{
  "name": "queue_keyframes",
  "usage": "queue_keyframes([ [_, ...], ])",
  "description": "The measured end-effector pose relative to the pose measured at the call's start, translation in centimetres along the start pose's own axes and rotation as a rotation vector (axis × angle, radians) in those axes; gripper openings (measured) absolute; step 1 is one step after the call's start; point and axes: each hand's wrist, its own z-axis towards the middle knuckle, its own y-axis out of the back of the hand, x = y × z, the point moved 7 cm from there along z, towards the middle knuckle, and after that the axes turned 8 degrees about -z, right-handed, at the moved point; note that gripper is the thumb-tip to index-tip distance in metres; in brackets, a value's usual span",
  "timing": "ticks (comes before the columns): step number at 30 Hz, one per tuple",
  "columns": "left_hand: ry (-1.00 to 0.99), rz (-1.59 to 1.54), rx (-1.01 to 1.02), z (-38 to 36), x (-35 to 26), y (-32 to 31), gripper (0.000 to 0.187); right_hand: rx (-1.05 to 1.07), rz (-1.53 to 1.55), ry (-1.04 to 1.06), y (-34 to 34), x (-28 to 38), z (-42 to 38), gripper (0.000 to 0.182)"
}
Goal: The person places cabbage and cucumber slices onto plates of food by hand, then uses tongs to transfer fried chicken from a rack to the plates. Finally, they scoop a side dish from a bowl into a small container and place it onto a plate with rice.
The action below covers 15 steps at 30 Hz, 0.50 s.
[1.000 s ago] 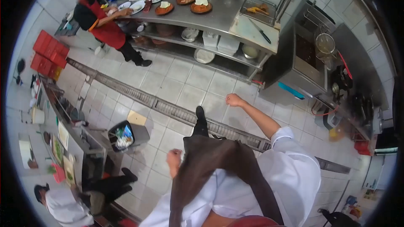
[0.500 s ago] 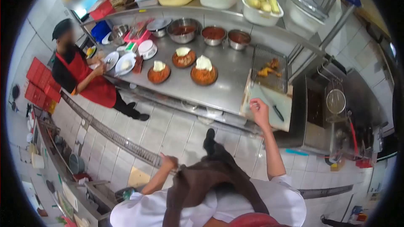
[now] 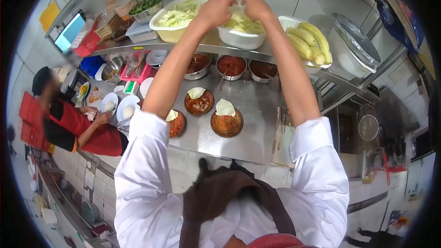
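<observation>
Both my arms reach up to the shelf. My left hand (image 3: 217, 11) is at the left back edge of a white basket (image 3: 242, 40) of pale cut vegetables (image 3: 243, 24), its fingers bent inward. At the same basket's back right edge is my right hand (image 3: 257, 8), also with curled fingers. What the fingertips hold, if anything, is too small to make out. Below, on the steel counter, stand a bowl of red-orange food with a pale leaf (image 3: 226, 122), a second such bowl (image 3: 199, 101) and a third (image 3: 176, 123), partly behind my left arm.
Along the shelf (image 3: 165, 45) stand a cream basket of leaves (image 3: 177, 17) and a basket of long pale vegetables (image 3: 308, 41). Pots of red sauce (image 3: 231, 66) line the counter's back. A co-worker in a red apron (image 3: 102, 137) handles something beside plates at the left.
Both my hands have risen from below, one beside the counter and one over the cutting board, to the shelf basket. The view has shifted, and the co-worker appears lower and further left.
</observation>
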Motion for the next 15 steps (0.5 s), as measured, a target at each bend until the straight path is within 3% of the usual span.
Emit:
queue_keyframes([
  [2,-0.026,0.049,0.121,4.4,2.6,-3.3,0.034,0.302,-0.157,-0.147,-4.3,-2.3,2.3,0.033],
  [4,0.100,0.394,0.482,5.8,5.2,-7.6,0.030,0.374,-0.200,-0.136,-5.7,-2.7,2.6,0.033],
  [6,0.103,0.389,0.552,5.9,5.9,-9.2,0.028,0.450,-0.244,-0.122,-6.6,-3.4,2.1,0.032],
  [9,0.078,0.353,0.632,6.4,7.1,-10.1,0.027,0.400,-0.183,-0.055,-6.2,-2.6,1.6,0.032],
  [11,0.028,0.303,0.659,7.1,7.9,-11.0,0.028,0.411,-0.058,0.136,-7.8,-1.3,1.9,0.033],
  [15,0.094,0.213,0.717,7.4,8.7,-11.7,0.030,0.450,-0.231,0.000,-8.7,-1.1,1.9,0.033],
])
